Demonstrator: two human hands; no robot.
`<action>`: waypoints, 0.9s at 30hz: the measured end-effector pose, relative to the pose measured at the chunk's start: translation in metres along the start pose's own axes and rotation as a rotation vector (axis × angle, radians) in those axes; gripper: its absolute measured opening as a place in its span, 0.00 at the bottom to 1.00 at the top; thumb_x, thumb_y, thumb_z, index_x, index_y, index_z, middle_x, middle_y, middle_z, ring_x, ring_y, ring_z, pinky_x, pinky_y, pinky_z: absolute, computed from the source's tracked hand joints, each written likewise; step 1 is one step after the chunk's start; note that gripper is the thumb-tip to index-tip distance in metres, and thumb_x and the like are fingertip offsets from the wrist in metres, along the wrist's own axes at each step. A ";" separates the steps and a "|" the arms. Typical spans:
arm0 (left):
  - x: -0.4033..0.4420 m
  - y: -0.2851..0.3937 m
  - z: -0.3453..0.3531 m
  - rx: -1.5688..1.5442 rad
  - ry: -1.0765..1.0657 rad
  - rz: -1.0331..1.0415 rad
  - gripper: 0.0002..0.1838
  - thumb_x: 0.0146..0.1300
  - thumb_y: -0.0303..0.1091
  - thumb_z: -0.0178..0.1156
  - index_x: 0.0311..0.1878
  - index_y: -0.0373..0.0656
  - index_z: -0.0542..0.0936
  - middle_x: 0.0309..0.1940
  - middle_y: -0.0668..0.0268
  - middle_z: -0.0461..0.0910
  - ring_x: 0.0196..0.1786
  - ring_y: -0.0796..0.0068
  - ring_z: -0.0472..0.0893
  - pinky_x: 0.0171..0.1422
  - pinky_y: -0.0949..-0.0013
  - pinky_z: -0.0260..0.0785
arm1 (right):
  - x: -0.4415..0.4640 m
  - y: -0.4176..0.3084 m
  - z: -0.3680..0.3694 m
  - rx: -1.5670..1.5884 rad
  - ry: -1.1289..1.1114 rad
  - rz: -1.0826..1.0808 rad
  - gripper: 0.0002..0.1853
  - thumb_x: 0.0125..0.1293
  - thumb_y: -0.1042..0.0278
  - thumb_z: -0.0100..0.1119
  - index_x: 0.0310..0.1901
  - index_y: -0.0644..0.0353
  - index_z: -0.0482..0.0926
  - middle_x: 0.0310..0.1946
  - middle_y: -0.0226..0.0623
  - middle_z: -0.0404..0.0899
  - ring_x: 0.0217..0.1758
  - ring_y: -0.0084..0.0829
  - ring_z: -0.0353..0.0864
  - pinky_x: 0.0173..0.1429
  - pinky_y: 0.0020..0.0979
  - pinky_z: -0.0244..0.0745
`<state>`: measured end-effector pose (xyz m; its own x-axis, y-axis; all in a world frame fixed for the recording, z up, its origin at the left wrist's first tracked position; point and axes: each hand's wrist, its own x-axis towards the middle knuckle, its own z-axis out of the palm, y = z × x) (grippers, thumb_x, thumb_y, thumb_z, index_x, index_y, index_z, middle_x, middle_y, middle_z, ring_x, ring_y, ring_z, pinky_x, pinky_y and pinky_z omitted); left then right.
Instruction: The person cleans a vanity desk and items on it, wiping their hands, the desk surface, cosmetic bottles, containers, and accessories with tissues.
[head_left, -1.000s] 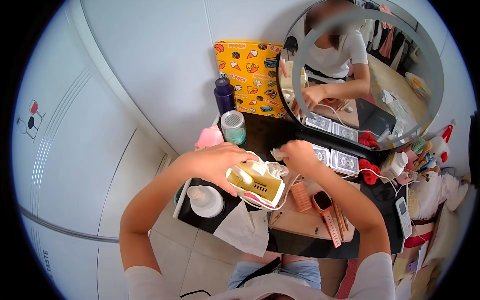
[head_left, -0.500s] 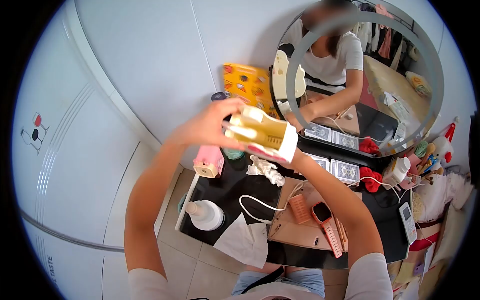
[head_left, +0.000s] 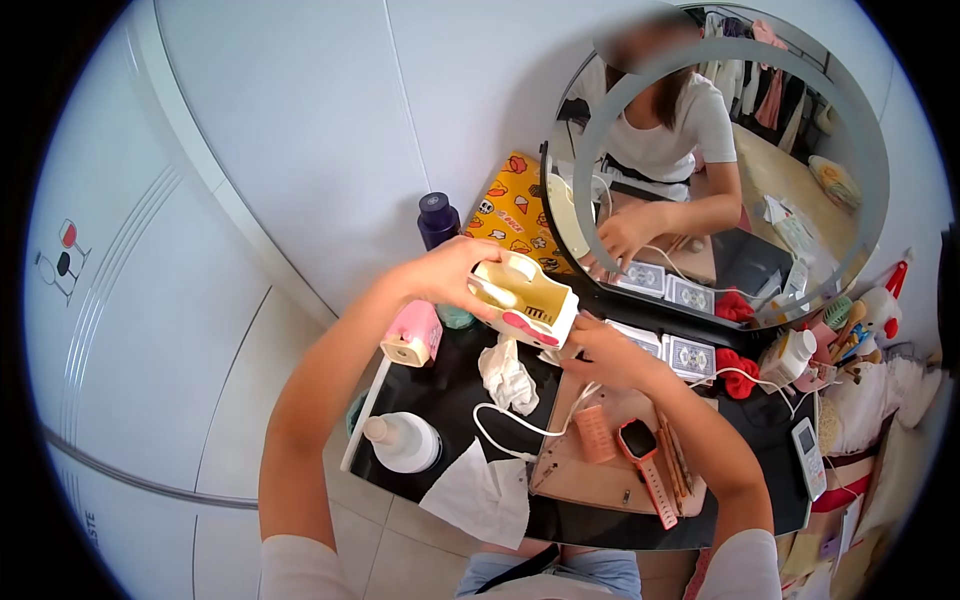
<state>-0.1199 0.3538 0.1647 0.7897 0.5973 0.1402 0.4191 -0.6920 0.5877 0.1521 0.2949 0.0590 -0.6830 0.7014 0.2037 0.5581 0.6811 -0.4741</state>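
one left hand [head_left: 452,272] clasps the cream storage box [head_left: 538,302], shifted back, baring the white cable [head_left: 525,456]; right hand [head_left: 612,352] half-curled, grip unclear.

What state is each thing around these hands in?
Yellow container: open-topped, gripped by the left hand
Right hand: by the container, contact unclear
Farther tissue: crumpled
Nearer tissue: spread out
White bottle: upright
Purple bottle: upright, capped
Watch: screen dark
Remote: face up
Red fabric: bunched up

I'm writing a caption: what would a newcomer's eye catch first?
Probably the large, round, grey-ringed mirror at upper right. Next, the open pale yellow plastic box in the left hand, near the centre, then the bright yellow cartoon-printed panel partly behind the mirror.
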 end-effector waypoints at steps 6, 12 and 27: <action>0.006 -0.012 0.012 0.255 0.014 -0.025 0.31 0.36 0.41 0.75 0.44 0.37 0.77 0.38 0.56 0.78 0.44 0.56 0.76 0.51 0.61 0.68 | 0.003 -0.050 -0.053 -0.006 0.152 0.346 0.20 0.52 0.62 0.67 0.43 0.67 0.78 0.39 0.50 0.80 0.40 0.46 0.80 0.47 0.36 0.75; 0.002 -0.025 -0.022 0.204 -0.122 0.016 0.40 0.36 0.44 0.76 0.55 0.37 0.74 0.48 0.53 0.78 0.53 0.60 0.76 0.57 0.62 0.67 | 0.023 -0.041 -0.038 -0.097 0.388 0.013 0.30 0.57 0.52 0.62 0.57 0.62 0.70 0.52 0.46 0.75 0.43 0.46 0.80 0.45 0.39 0.76; 0.082 -0.023 -0.030 0.299 0.748 -0.216 0.16 0.51 0.28 0.67 0.43 0.36 0.75 0.36 0.61 0.80 0.21 0.75 0.78 0.25 0.73 0.67 | 0.022 -0.064 -0.002 0.112 0.362 0.297 0.43 0.47 0.57 0.71 0.61 0.67 0.59 0.51 0.57 0.71 0.49 0.51 0.77 0.48 0.41 0.75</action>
<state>-0.0786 0.4308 0.1864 0.2163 0.7678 0.6031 0.7120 -0.5467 0.4406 0.1023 0.2668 0.0952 -0.2823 0.9038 0.3216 0.6367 0.4273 -0.6420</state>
